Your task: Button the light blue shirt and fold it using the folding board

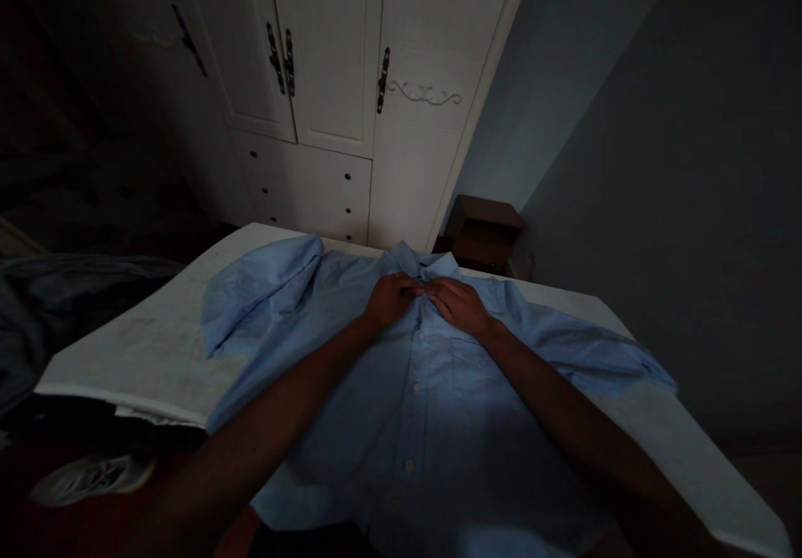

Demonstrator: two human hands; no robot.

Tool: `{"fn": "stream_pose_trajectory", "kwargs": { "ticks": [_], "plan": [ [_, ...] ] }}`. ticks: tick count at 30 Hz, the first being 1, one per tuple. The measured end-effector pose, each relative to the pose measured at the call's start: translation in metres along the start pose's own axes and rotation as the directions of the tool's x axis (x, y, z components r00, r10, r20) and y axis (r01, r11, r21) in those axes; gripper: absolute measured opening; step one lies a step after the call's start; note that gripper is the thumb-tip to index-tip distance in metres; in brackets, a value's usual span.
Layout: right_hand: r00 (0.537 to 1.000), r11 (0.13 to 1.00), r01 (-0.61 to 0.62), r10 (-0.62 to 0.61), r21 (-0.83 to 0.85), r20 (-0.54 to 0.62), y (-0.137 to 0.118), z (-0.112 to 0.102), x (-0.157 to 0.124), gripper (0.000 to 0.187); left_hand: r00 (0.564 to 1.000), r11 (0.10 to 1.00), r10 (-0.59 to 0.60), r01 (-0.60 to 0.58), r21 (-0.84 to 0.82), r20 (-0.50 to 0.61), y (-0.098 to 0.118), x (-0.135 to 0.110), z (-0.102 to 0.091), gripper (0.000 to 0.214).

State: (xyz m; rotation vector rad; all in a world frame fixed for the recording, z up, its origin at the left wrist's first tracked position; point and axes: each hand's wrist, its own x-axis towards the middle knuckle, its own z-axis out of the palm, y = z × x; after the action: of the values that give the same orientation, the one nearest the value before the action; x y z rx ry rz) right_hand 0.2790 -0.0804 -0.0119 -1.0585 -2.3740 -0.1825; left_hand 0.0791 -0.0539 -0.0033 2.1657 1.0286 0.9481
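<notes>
Our forearms [301, 382] stretch over the shirt [448, 382], which lies beneath our hands on the table [150, 332]. Our left hand [389, 301] and right hand [462, 304] pinch its placket [417, 366] just below the collar [446, 266]; we judge the cloth light, soft and slack, best gripped along that strip.

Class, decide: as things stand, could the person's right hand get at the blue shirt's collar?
Probably yes: the right hand, though busy on the button-up shirt, sits just below the collar, nothing visibly between.
</notes>
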Motion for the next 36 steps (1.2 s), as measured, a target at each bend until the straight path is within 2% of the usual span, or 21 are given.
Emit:
{"fn": "stream_pose_trajectory", "kwargs": {
  "ticks": [8, 16, 23, 27, 31, 36],
  "plan": [
    [0.997, 0.999, 0.009, -0.006, 0.04, -0.08, 0.002, 0.002, -0.002, 0.021, 0.997, 0.998, 0.06, -0.058, -0.024, 0.057, 0.006, -0.003, -0.005, 0.022],
    [0.996, 0.976, -0.034, 0.052, 0.216, -0.078, 0.003, 0.004, -0.001, 0.02, 0.997, 0.969, -0.069, 0.058, 0.239, 0.035, 0.018, -0.01, 0.002, 0.018],
    [0.989, 0.945, -0.078, 0.114, 0.319, -0.096, 0.005, 0.008, 0.0, 0.02, 0.993, 0.913, -0.121, 0.107, 0.393, 0.01, 0.029, -0.017, 0.008, 0.027],
    [0.987, 0.925, -0.112, 0.147, 0.364, -0.071, 0.004, 0.007, 0.002, 0.02, 0.99, 0.923, -0.137, 0.132, 0.362, -0.012, 0.028, -0.018, 0.01, 0.028],
    [0.986, 0.913, -0.092, 0.139, 0.397, -0.09, 0.003, 0.007, 0.002, 0.02, 0.991, 0.933, -0.133, 0.135, 0.335, -0.029, 0.024, -0.018, 0.011, 0.029],
    [0.993, 0.955, -0.049, 0.077, 0.294, -0.084, 0.003, 0.009, 0.001, 0.024, 0.99, 0.933, -0.132, 0.138, 0.332, -0.041, 0.022, -0.018, 0.013, 0.028]
  ]
}}
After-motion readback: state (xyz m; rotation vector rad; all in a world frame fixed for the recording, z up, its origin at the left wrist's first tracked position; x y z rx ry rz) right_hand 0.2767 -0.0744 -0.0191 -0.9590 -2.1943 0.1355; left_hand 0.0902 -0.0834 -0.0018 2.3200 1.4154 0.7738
